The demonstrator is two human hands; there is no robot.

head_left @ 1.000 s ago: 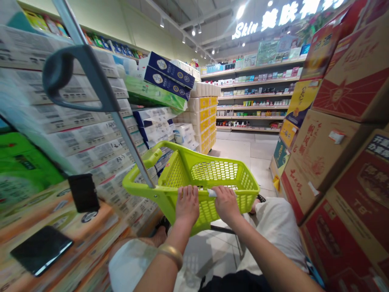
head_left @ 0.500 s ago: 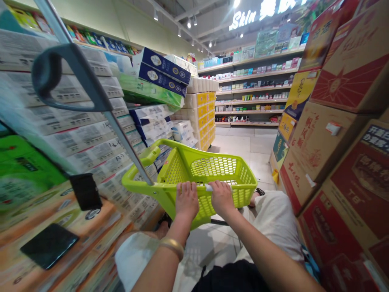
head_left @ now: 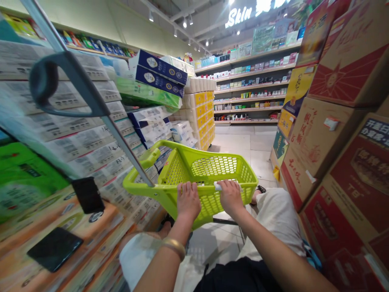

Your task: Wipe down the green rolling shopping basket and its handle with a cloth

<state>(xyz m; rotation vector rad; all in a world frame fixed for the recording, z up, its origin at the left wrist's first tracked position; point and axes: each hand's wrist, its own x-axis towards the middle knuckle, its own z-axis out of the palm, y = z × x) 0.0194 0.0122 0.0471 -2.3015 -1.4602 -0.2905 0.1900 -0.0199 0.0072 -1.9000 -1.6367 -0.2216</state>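
A lime-green plastic shopping basket (head_left: 212, 166) on wheels stands in the aisle right in front of me. My left hand (head_left: 188, 200) is closed over its near rim, a gold bangle on the wrist. My right hand (head_left: 230, 196) is closed on the same rim a little to the right, with a small white thing (head_left: 217, 187) pinched under its fingers that I cannot make out. A grey pull handle (head_left: 60, 83) on a metal rod rises from the basket's left side toward the upper left. My knees in light trousers show below the basket.
Stacked tissue and paper packs (head_left: 152, 85) wall the left side. Red and brown cartons (head_left: 340, 134) are piled high on the right. A tiled aisle (head_left: 243, 146) runs ahead to shelves of bottles (head_left: 255, 85) under a lit sign. A black phone (head_left: 54, 248) lies on the lower-left boxes.
The view has shifted slightly, and the basket with both hands sits a little higher and to the right. Both hands keep their grip on the rim.
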